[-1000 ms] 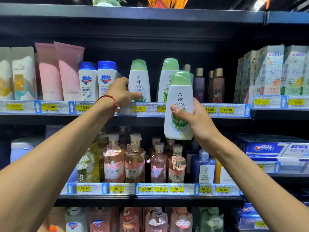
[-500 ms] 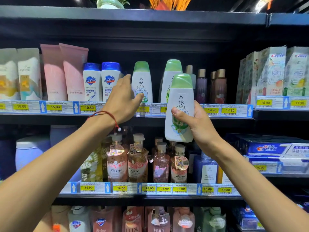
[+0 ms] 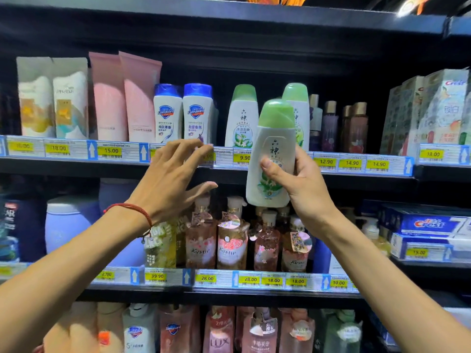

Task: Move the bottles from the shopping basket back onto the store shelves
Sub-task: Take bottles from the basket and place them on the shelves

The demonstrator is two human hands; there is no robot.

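My right hand (image 3: 304, 186) grips a white bottle with a green cap (image 3: 271, 154), holding it upright in front of the upper shelf's price rail (image 3: 351, 164). Two matching green-capped bottles stand on that shelf: one (image 3: 240, 118) to the left, one (image 3: 298, 100) partly hidden behind the held bottle. My left hand (image 3: 170, 179), with a red string bracelet on the wrist, hovers with fingers spread and holds nothing; it is in front of the shelf edge below the blue-capped Safeguard bottles (image 3: 183, 113). The shopping basket is out of view.
Pink tubes (image 3: 125, 98) and Pantene packs (image 3: 52, 98) fill the upper shelf's left; small dark bottles (image 3: 341, 126) and Crest boxes (image 3: 438, 108) fill its right. Kustie pump bottles (image 3: 232, 240) crowd the middle shelf. More bottles stand on the bottom shelf.
My left hand has let go of the left green-capped bottle on the shelf and drawn back down and left, fingers spread. The right hand keeps the held bottle at about the same place.
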